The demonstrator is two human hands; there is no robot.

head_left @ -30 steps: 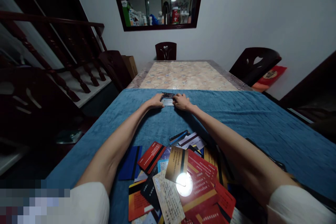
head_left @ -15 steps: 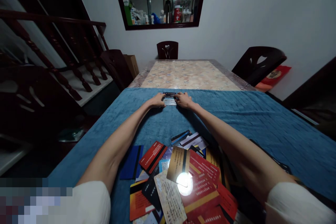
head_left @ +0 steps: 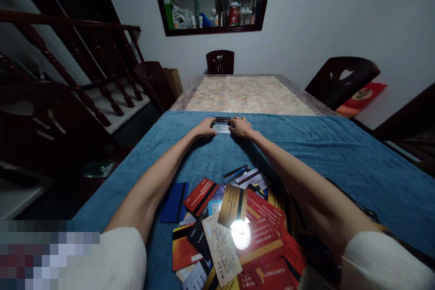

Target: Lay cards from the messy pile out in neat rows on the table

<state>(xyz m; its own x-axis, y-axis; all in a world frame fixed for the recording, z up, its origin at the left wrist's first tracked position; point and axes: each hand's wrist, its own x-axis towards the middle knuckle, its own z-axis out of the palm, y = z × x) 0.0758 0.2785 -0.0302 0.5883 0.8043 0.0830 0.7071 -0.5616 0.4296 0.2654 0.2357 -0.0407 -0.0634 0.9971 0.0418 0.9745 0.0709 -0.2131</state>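
My left hand and my right hand reach far forward over the blue cloth. Between them is a silver card with a dark band along its far side; whether it is one card or several I cannot tell. Thumb and fingers of the left hand close on its left edge, while curled right fingers grip the right edge. Close to my body, between the forearms, lies a loose pile of cards: a gold card, a red card, a blue card and a beige card among others.
A blue cloth covers the near part of the table, whose patterned top shows beyond. Dark chairs stand at the far end and sides. Under my right forearm is a dark object, partly hidden. A wooden railing runs along the left.
The view has shifted slightly, so the whole scene sits a little differently. Both hands stay at the silver card, with hardly any visible movement. The pile is unchanged.
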